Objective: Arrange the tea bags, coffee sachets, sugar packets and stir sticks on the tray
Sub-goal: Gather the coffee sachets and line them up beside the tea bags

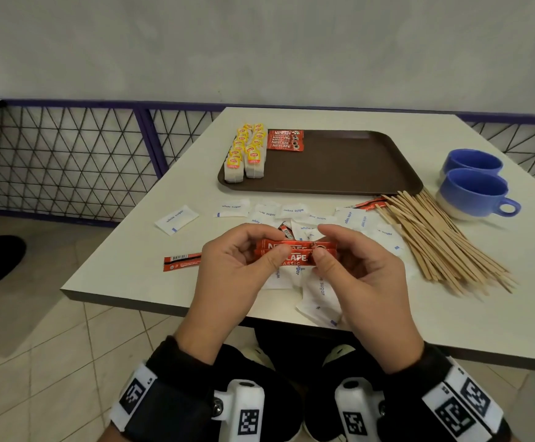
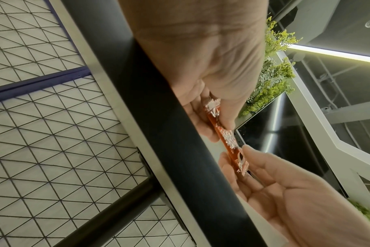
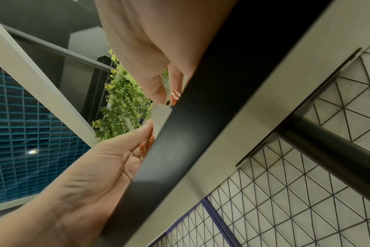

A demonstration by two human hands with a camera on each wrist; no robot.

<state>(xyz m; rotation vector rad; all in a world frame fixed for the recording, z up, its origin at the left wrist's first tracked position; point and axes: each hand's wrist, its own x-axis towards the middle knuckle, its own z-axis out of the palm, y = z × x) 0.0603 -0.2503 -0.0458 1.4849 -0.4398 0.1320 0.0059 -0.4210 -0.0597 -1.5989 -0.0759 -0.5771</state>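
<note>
Left hand and right hand, at lower centre of the head view, together pinch a small bundle of red coffee sachets above scattered sugar packets on the desk, below the brown tray.

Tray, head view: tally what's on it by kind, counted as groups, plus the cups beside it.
Tea bag rows on the tray: 2
Coffee sachet stack on the tray: 1
Blue cups right of the tray: 2
Total: 5
</note>
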